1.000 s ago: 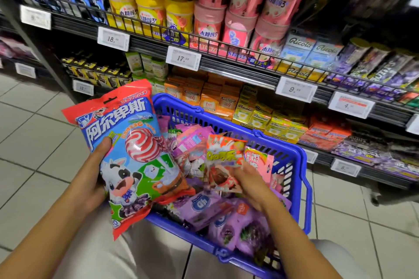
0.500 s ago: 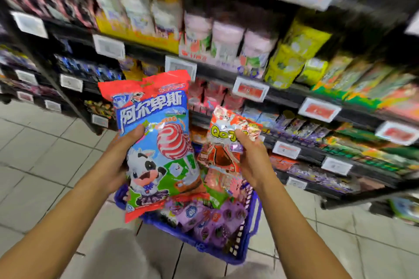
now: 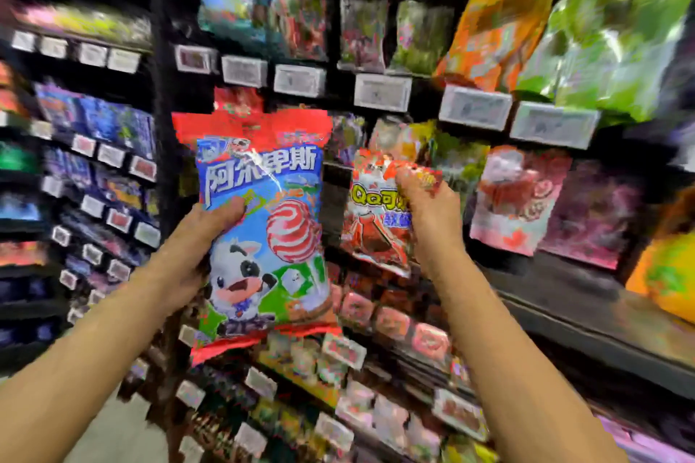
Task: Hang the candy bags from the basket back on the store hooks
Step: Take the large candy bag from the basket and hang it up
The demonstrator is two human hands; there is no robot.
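Note:
My left hand (image 3: 195, 248) grips a large blue and red lollipop bag (image 3: 263, 233) with a cartoon cow, held upright in front of the shelves. Beside it, my right hand (image 3: 425, 214) pinches a small red and white candy bag (image 3: 376, 225) near its top edge. Both bags are raised at mid-height before rows of hanging candy bags (image 3: 519, 195). The basket is out of view. The picture is blurred by motion, so no hooks can be made out.
Black store shelving fills the view, with white price tags (image 3: 381, 92) along each rail. Green and orange bags (image 3: 586, 38) hang at upper right. Small packs (image 3: 387, 323) line the lower shelves. Pale floor tiles (image 3: 124, 428) show at bottom left.
Both hands have lifted their bags higher, away from the basket, which has dropped out of view. The view has swung upward to the upper shelves with hanging bags.

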